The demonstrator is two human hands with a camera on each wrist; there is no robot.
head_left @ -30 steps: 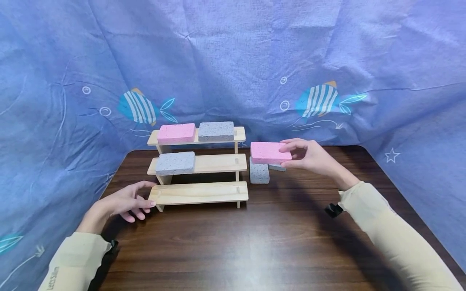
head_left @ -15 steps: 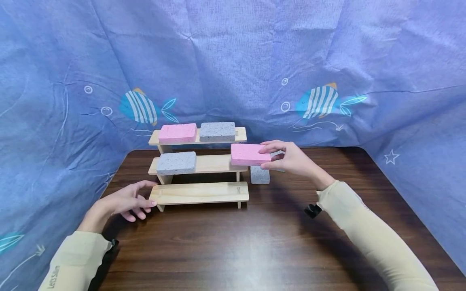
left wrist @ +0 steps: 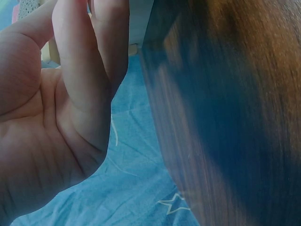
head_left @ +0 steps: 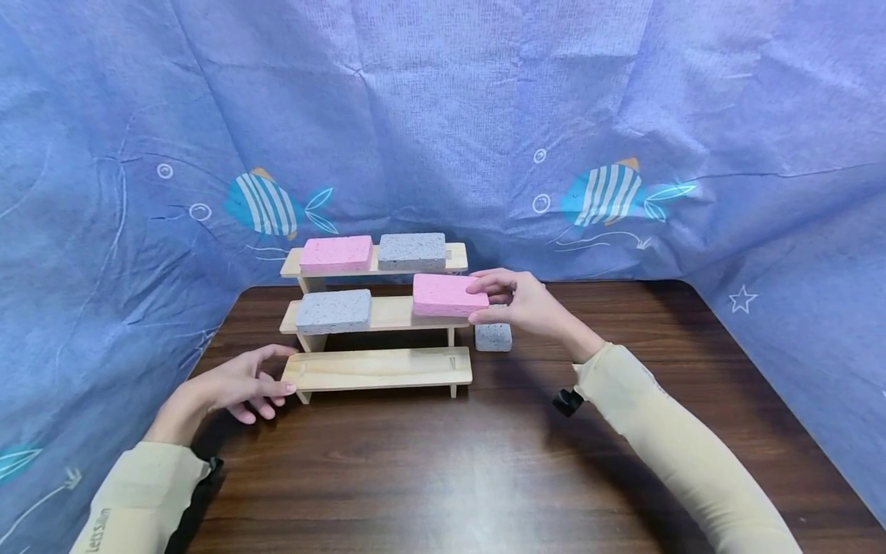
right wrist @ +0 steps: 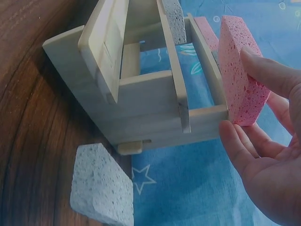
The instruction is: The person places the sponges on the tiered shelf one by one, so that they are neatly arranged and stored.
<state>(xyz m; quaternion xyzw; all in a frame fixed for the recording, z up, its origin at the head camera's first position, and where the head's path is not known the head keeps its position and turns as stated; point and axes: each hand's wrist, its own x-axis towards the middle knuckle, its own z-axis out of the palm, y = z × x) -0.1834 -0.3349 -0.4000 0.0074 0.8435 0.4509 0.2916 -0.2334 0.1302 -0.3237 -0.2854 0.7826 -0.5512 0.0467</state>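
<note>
Only wrist view shows right fingers (right wrist: 263, 70) pinching pink sponge (head_left: 448, 295), left fingers (head_left: 266, 385) loose.

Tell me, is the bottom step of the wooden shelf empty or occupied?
Empty. The bottom step shows only bare wood; the left hand touches its left end. The right hand holds the pink sponge at the middle step.
</note>
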